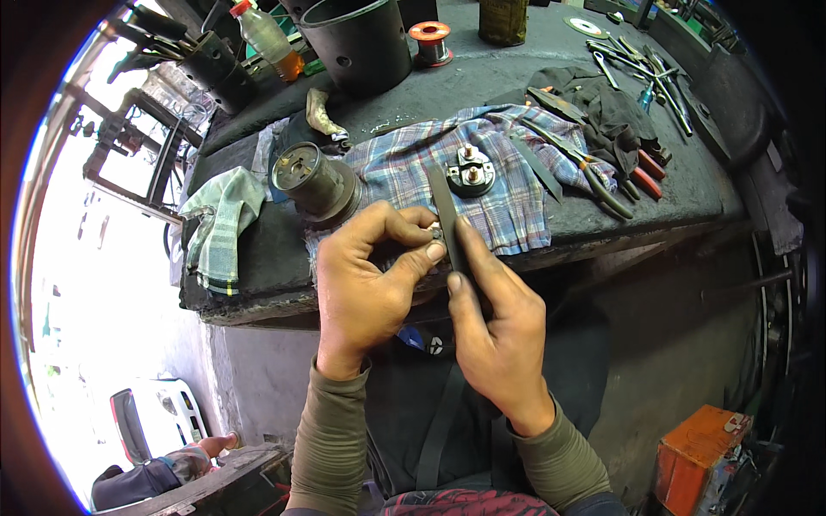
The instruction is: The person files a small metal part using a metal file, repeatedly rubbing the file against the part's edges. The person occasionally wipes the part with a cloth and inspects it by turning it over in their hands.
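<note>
My left hand (366,275) pinches a small metal piece (437,233) between thumb and forefinger; most of it is hidden by the fingertips. In my right hand (503,335) is a flat, dark file (444,199), held with thumb and fingers along its length, its tip pointing away from me. The file lies against or right beside the small piece. Just beyond, a round black cap with copper studs (471,172) rests on a plaid cloth (396,159). A worn metal cylinder with a flanged base (314,182) stands left of it, near my left hand.
Pliers (594,176) and a flat blade (538,168) lie right on the cloth. Wrenches (658,73) sit at the far right. A black pot (357,52), solder spool (430,45) and bottle (267,41) stand at the back. An orange box (701,456) is low on the right.
</note>
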`<state>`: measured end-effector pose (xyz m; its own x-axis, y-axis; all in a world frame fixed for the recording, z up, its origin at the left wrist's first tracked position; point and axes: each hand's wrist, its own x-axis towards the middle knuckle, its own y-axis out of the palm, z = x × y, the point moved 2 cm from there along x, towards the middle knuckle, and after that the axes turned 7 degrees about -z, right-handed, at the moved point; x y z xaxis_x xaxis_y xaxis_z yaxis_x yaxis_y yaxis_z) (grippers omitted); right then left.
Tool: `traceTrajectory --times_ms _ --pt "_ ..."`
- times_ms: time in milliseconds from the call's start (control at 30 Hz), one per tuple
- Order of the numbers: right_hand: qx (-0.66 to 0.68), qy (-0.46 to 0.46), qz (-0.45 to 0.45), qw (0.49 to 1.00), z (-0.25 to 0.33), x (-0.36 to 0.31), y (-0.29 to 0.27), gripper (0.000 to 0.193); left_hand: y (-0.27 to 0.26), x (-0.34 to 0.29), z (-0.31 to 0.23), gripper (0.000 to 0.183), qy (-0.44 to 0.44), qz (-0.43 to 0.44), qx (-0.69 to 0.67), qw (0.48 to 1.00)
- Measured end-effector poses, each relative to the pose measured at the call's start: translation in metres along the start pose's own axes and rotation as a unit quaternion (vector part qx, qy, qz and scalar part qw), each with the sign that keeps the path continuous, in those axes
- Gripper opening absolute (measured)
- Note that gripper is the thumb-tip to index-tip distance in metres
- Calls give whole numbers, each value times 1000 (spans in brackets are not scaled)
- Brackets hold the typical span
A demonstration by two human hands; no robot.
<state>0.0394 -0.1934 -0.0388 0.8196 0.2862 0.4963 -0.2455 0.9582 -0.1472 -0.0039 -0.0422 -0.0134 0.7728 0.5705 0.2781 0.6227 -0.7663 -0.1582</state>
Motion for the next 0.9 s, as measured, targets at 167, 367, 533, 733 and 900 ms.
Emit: traceTrajectory --times_ms 167,367,533,733,900 --pt "-45 47 60 996 18 -23 -34 55 2 -3 1 15 -9 17 -15 1000" --pt "-25 -52 56 997 -1 15 -14 54 0 3 2 14 -24 10 -16 1000" --pt "-71 20 118 990 14 1 -44 54 -1 1 0 14 -1 1 -2 1000" --pt "-36 -42 80 995 2 16 -25 51 0 3 2 14 -11 23 -4 1000" --pt "-68 10 119 991 11 1 -36 54 -5 0 3 13 -5 2 9 1000"
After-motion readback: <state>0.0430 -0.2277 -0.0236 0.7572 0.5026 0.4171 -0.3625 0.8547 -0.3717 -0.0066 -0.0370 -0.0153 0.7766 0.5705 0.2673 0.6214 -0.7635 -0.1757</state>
